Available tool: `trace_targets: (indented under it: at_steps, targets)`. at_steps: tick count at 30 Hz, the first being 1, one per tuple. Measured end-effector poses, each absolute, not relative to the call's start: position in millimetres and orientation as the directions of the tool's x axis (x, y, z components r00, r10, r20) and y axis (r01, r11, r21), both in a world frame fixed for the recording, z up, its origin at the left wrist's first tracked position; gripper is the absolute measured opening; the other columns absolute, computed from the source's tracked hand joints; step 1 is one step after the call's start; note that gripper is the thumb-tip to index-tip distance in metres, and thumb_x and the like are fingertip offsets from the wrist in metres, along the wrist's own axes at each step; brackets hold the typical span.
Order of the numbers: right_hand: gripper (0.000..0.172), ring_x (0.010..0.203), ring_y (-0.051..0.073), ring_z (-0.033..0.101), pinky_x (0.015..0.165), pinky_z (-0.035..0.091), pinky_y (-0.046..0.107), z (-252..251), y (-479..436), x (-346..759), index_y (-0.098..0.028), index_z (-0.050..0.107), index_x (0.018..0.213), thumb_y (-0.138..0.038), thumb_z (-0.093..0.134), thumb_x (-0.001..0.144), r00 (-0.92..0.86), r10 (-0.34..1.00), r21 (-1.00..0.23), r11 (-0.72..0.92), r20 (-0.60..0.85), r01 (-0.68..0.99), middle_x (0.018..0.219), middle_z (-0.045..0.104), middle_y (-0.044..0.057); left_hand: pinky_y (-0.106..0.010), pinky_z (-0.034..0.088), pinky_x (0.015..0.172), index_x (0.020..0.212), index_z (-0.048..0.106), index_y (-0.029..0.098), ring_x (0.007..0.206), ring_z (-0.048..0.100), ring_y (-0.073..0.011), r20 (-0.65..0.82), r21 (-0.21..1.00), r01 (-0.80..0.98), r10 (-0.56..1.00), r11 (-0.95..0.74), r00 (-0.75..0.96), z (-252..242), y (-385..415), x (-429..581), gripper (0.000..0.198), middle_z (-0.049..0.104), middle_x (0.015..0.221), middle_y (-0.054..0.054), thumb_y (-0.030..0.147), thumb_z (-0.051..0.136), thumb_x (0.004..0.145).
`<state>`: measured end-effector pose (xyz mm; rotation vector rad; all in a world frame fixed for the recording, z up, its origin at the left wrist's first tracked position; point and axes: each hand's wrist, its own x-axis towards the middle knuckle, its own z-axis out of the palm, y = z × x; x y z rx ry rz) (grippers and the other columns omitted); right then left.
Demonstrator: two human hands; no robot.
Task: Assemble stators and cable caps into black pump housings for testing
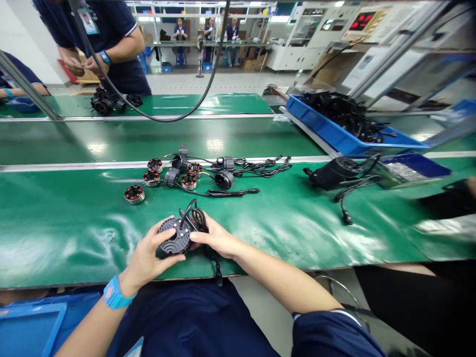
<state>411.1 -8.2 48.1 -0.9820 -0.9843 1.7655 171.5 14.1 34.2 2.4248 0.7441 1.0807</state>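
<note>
1. head view, location: the black round housing of ridged, hard-looking material (168,246) is in both hands near the close edge of the glossy green work mat (282,228). contact with the mat cannot be confirmed.
2. head view, left hand (146,252): fingers curled about the housing's left side, one fingertip on the ridged face, thumb along the lower rim. gripping.
3. head view, right hand (215,237): thumb pressed on the face's right edge; remaining fingers largely hidden behind the looped black rubbery cable (200,218). holding the right side; exact finger closure cannot be told.
4. head view, handling (judgement): support the rim evenly from both sides, turn without tilting, and keep the cable loops out from under the fingers. avoid pulling where the cable meets the face. the slim black cable plug (219,277) hangs at the mat's edge and could snag.
5. head view, orientation: the ridged face is turned upward and toward the wearer; the cable rises from its upper right part. the central axis runs out through that face. the outline is round, with depth hidden, so no long axis can be established. the plug points down, toward the wearer.
</note>
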Motion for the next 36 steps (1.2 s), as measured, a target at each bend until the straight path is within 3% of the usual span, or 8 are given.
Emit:
trace_targets:
  at_steps: [5,7,11,14,20,25,31,36]
  targets:
    - [0.082,0.115,0.023,0.062,0.105,0.051,0.04,49.6,-41.1,442.9,-0.023,0.056,0.126,-0.048,0.098,0.06,-0.077,0.98,-0.917,-0.197,-0.181,-0.347,0.121,0.066,0.005,-0.042,0.06,0.105,0.147,0.041,0.029,0.14,0.057,-0.0267,0.551,0.48,0.192,0.464,-0.856,0.694,41.3,18.8,215.2,0.063,0.044,0.159,-0.019,0.031,0.074,0.093]
    - [0.084,0.116,0.024,0.063,0.111,0.047,0.042,51.1,-56.6,453.7,-0.024,0.058,0.127,-0.043,0.099,0.057,0.053,0.977,-0.91,-0.173,-0.207,-0.376,0.12,0.068,0.004,-0.04,0.06,0.105,0.151,0.038,0.03,0.14,0.056,-0.0261,0.528,0.471,0.179,0.439,-0.864,0.727,40.7,17.7,234.3,0.063,0.04,0.163,-0.018,0.032,0.069,0.096]
    - [0.072,0.094,0.025,0.07,0.082,0.06,0.04,51.6,-77.1,486.5,-0.021,0.064,0.117,-0.046,0.095,0.056,0.308,0.902,-0.867,-0.126,-0.302,-0.482,0.103,0.073,0.005,-0.042,0.059,0.106,0.161,0.028,0.029,0.141,0.056,-0.0293,0.487,0.429,0.235,0.443,-0.872,0.753,33.0,13.4,254.2,0.072,0.038,0.164,-0.017,0.045,0.062,0.1]
    - [0.062,0.087,0.024,0.07,0.066,0.06,0.033,53.3,-81.8,529.4,-0.02,0.065,0.107,-0.048,0.091,0.059,0.558,0.777,-0.887,-0.002,-0.292,-0.461,0.096,0.074,0.005,-0.049,0.061,0.102,0.159,0.034,0.028,0.132,0.063,-0.0327,0.463,0.34,0.293,0.431,-0.893,0.774,17.0,11.6,246.4,0.069,0.046,0.159,-0.016,0.054,0.057,0.099]
    - [0.047,0.071,0.017,0.065,0.064,0.061,0.031,56.0,-76.7,624.1,-0.022,0.062,0.101,-0.044,0.085,0.067,0.825,0.507,-0.915,0.157,-0.249,-0.372,0.084,0.071,-0.001,-0.053,0.06,0.104,0.144,0.057,0.03,0.134,0.061,-0.0348,0.418,0.159,0.309,0.347,-0.938,0.84,-23.3,8.5,221.6,0.054,0.06,0.149,-0.009,0.055,0.059,0.096]
    - [0.037,0.056,0.015,0.059,0.065,0.063,0.036,56.0,-111.3,662.9,-0.019,0.065,0.096,-0.043,0.08,0.072,0.894,0.348,-0.906,0.207,-0.283,-0.368,0.072,0.069,-0.002,-0.052,0.063,0.098,0.141,0.059,0.031,0.133,0.062,-0.0345,0.44,0.108,0.305,0.32,-0.946,0.839,-31.3,8.3,221.0,0.055,0.058,0.151,-0.007,0.058,0.062,0.093]
    - [0.033,0.069,0.019,0.07,0.07,0.064,0.039,61.9,-173.6,697.3,-0.02,0.066,0.106,-0.04,0.072,0.079,0.956,0.158,-0.909,0.304,-0.247,-0.285,0.091,0.075,0.003,-0.052,0.061,0.1,0.142,0.059,0.031,0.132,0.062,-0.0344,0.442,0.093,0.29,0.3,-0.953,0.845,-31.2,10.8,220.5,0.058,0.056,0.153,-0.007,0.06,0.061,0.092]
    - [0.031,0.071,0.018,0.071,0.072,0.064,0.036,71.3,-166.3,750.8,-0.019,0.064,0.107,-0.042,0.067,0.087,0.976,-0.029,-0.92,0.34,-0.216,-0.193,0.089,0.074,0.001,-0.053,0.06,0.1,0.141,0.06,0.031,0.133,0.061,-0.0351,0.433,0.083,0.3,0.305,-0.95,0.848,-32.1,10.1,220.2,0.056,0.056,0.153,-0.006,0.06,0.061,0.093]
